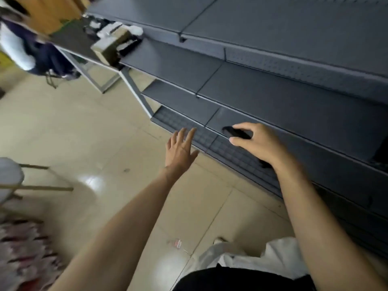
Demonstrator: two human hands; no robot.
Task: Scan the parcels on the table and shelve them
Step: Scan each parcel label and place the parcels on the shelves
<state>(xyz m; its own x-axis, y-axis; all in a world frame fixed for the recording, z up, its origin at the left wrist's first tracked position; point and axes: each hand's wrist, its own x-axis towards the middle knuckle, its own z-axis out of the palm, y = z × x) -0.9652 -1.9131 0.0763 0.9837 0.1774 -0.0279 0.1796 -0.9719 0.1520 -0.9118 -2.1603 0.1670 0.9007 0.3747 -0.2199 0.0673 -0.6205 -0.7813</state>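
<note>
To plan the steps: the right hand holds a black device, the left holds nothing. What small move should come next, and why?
Probably step toward the table and reach the left hand for one of the parcels: they lie there, out of reach, while the right hand grips the black device.

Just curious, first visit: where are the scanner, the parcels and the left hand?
scanner [236, 132]: head view, its black front end.
parcels [109, 50]: head view, the nearest brown one.
left hand [180, 149]: head view, its back.
</note>
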